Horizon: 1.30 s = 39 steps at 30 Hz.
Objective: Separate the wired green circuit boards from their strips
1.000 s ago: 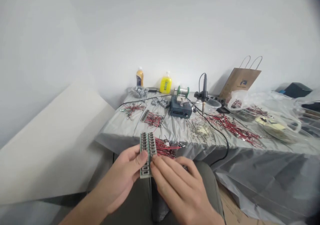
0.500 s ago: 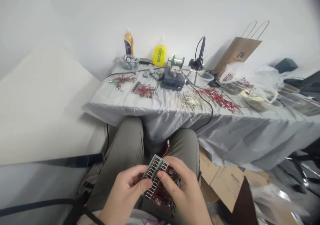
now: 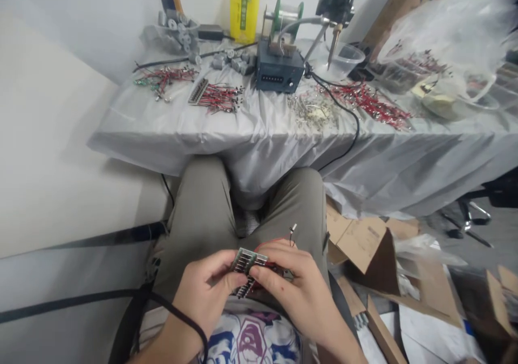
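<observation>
Your left hand (image 3: 205, 284) grips the left edge of a circuit board panel (image 3: 244, 261), its thumb on top. Your right hand (image 3: 297, 277) grasps the panel's right side, thumb pressed on its face, so your grip is closed on it from both sides. The panel is tilted above your lap, between your knees and your shirt (image 3: 251, 339), well apart from the desk (image 3: 137, 134). A red wire (image 3: 270, 240) runs over your right hand, near a small white-tipped piece (image 3: 293, 227). On the desk's left part lies another board (image 3: 198, 92) with red wires at its right; farther right stands a dark control box (image 3: 280, 75).
</observation>
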Motion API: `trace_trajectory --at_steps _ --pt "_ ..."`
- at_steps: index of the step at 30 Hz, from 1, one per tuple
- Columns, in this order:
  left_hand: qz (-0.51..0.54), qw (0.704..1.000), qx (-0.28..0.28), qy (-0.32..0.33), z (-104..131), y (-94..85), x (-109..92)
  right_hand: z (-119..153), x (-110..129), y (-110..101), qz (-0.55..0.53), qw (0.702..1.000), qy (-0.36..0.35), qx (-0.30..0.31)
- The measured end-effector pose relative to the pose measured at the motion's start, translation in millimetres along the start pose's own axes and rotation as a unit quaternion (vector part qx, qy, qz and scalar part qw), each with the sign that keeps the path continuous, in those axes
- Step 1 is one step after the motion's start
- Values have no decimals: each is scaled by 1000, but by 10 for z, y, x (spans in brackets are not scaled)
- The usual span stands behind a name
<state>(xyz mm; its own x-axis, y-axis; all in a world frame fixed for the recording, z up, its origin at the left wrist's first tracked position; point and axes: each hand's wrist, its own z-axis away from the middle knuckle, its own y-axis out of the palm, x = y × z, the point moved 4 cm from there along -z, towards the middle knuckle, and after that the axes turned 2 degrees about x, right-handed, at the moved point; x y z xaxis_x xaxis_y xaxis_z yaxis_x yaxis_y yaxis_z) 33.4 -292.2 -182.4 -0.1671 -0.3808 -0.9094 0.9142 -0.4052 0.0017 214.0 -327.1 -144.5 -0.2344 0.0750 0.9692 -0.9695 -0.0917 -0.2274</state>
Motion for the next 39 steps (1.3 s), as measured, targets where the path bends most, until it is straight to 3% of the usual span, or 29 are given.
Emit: trace_trajectory --at_steps 18,29,39 --pt "14 997 35 -66 49 -17 62 -30 -103 55 -86 994 35 49" --pt "22 996 70 -47 30 -57 98 -45 -127 76 -1 998 40 52" --pt "-4 1000 1 -27 62 -100 152 -48 -103 89 62 993 15 99"
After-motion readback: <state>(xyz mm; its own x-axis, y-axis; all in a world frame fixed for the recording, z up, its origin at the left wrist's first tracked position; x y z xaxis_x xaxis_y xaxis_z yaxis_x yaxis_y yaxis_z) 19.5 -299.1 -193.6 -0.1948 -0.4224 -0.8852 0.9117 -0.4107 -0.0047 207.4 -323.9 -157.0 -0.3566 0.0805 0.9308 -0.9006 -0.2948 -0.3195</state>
